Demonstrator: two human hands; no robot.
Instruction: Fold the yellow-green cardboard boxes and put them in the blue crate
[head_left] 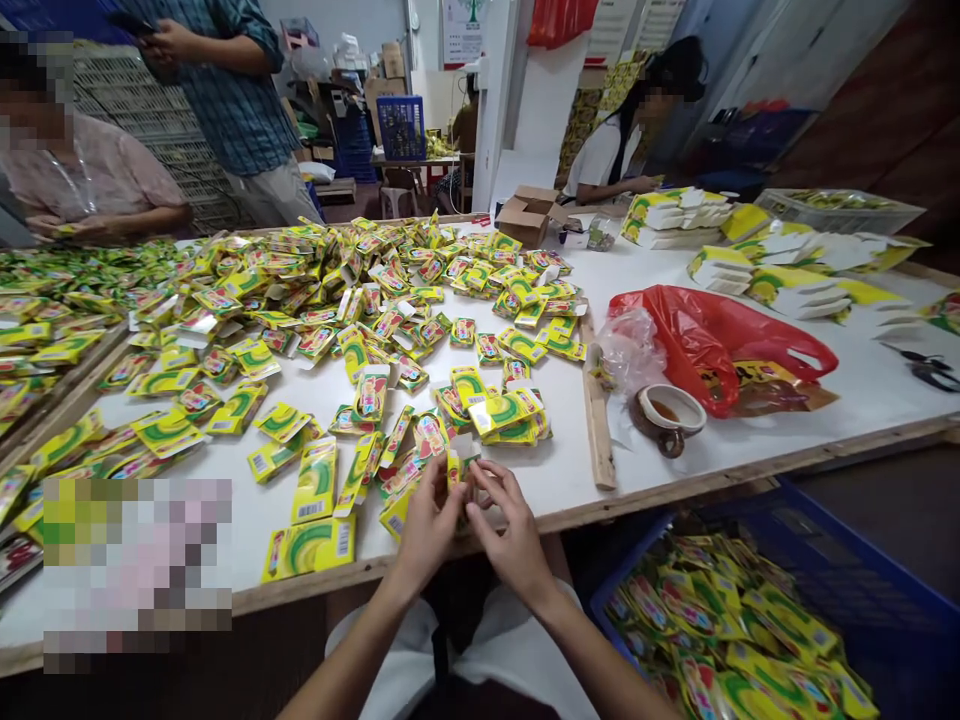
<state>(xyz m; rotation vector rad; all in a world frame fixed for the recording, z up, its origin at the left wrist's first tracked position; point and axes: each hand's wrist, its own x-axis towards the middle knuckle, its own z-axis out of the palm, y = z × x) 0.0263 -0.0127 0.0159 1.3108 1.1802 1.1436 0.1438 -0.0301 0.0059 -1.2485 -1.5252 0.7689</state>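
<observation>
At the table's near edge, my left hand [429,520] is closed on a small yellow carton [453,468] standing upright, its white end flap open at the top. My right hand [504,522] is beside it with thumb and fingers bent together at the carton's open side. A bit of green shows between the two hands, but what the right fingers pinch is too small to make out. Just past my hands lies a loose heap of similar yellow-green cartons [514,412]. Flat cartons [311,548] lie to the left of my left hand.
A wooden strip [598,440] edges the pile on the right. Beyond it are a brown cup [670,418], a red plastic bag [720,335] and scissors [930,370]. A blue crate [847,545] of packets stands below, right. Co-workers sit or stand across the table.
</observation>
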